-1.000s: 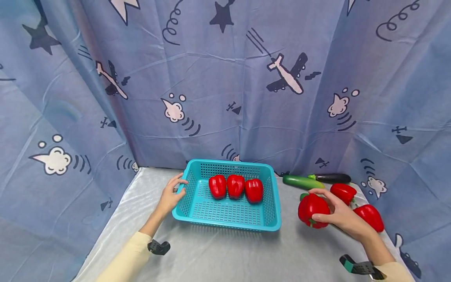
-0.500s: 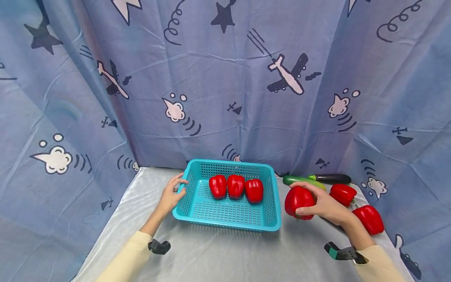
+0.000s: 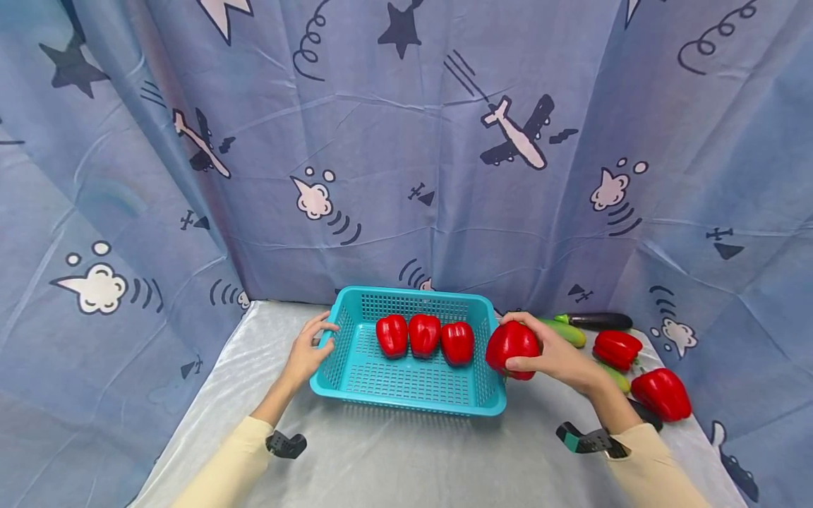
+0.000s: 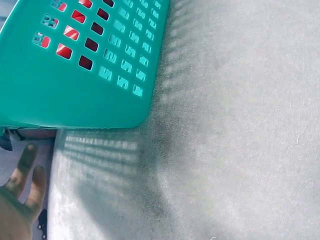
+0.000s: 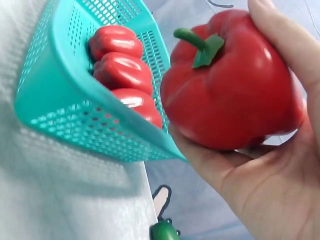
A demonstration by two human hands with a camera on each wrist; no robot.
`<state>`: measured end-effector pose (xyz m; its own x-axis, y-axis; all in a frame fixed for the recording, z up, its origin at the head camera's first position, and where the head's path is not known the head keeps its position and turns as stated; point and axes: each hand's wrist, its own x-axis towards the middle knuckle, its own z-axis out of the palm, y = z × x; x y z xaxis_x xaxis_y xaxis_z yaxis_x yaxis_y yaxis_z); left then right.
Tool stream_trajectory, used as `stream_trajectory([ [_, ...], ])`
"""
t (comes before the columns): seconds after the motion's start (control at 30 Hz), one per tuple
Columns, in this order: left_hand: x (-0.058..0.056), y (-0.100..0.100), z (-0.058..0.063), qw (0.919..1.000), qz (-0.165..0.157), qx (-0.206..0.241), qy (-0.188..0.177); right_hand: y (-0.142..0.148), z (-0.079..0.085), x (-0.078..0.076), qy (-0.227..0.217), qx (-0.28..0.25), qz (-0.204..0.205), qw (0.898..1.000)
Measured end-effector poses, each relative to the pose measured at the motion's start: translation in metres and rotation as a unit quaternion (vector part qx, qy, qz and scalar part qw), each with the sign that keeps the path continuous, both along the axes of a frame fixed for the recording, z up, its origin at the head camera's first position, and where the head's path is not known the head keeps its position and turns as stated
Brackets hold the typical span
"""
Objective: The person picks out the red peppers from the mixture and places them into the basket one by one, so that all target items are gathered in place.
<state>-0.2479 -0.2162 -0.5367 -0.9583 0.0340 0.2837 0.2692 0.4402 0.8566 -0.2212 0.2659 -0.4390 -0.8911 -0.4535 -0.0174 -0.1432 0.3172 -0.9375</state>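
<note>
In my right hand (image 3: 559,358) I hold a red bell pepper (image 3: 512,350), thumb and fingers curled round its sides. It overlaps the right rim of a turquoise plastic basket (image 3: 406,407); the right wrist view shows its green stem (image 5: 191,40) pointing toward the basket. Inside the basket lie three red bell peppers (image 3: 423,335) in a row near its back. My left hand (image 3: 306,358) is at the basket's left rim with its fingers spread, fingertips right at the edge. In the left wrist view two of its fingers (image 4: 36,192) extend loosely beside the basket wall.
Right of the basket lie two more red bell peppers (image 3: 662,395), an eggplant (image 3: 600,322), a green cucumber-like vegetable (image 3: 567,331) and another green one (image 3: 615,378). A dark vegetable (image 3: 646,415) shows partly behind the right forearm. A patterned blue curtain (image 3: 394,176) hangs behind the silvery tabletop (image 3: 406,458).
My right hand has carried the bell pepper leftward and slightly up, from beside the loose vegetables to the basket's right rim. The left hand and basket have stayed in place.
</note>
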Motion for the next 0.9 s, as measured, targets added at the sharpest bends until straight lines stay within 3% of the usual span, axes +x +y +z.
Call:
stream_trajectory([
  [0.17,0.0,0.0,0.0,1.0,0.004,-0.002,-0.005,-0.01,-0.002,-0.006,0.008,0.001,0.013,1.0],
  [0.47,-0.001,0.0,0.001,0.9999,0.009,0.002,-0.009,-0.024,-0.005,-0.012,-0.03,-0.037,0.039,0.998],
  [0.9,-0.001,0.001,-0.001,1.0,0.006,0.002,-0.001,-0.046,-0.016,-0.018,0.013,-0.08,0.03,0.996],
])
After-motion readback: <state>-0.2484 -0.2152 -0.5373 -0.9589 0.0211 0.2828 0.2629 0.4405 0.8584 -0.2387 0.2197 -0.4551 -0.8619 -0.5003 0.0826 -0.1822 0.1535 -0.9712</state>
